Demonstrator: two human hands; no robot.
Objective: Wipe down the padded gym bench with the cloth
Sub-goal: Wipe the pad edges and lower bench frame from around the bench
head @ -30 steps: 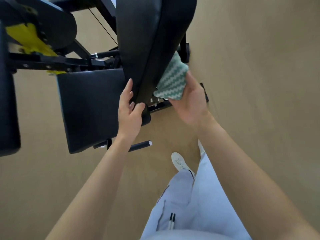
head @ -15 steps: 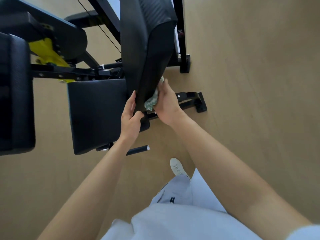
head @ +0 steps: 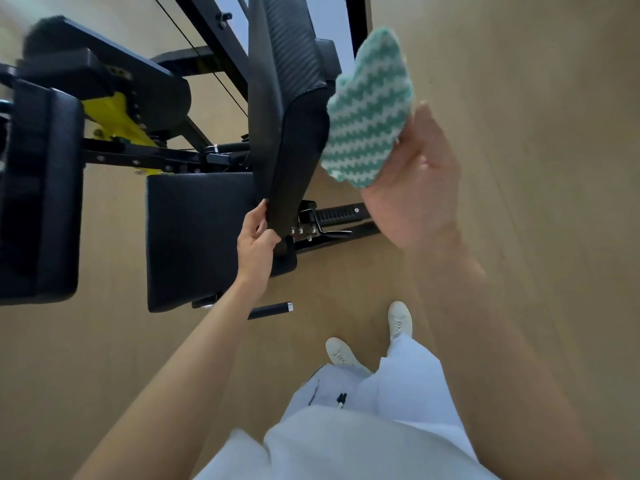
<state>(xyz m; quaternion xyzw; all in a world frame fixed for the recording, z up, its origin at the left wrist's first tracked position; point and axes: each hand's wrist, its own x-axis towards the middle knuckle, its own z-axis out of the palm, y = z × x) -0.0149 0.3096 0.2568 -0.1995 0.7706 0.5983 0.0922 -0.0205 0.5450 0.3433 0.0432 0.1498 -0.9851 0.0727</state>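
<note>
The black padded backrest (head: 294, 133) of the gym bench stands nearly upright in the middle of the view, with the flat black seat pad (head: 197, 233) below and to its left. My left hand (head: 256, 244) grips the backrest's lower edge. My right hand (head: 412, 188) holds a green and white zigzag cloth (head: 367, 116) pressed against the backrest's right side edge. The palm and fingers behind the cloth are partly hidden.
A second black pad (head: 38, 202) stands at the far left on a black frame with a yellow bracket (head: 117, 123). A black frame foot (head: 343, 223) and a short handle (head: 270, 310) sit on the tan floor. My white shoes (head: 398, 320) are below.
My right hand has moved up and to the right along the backrest's side, and the cloth, bunched low at the pad's bottom edge half a second ago, now lies spread higher up. The left hand keeps its grip.
</note>
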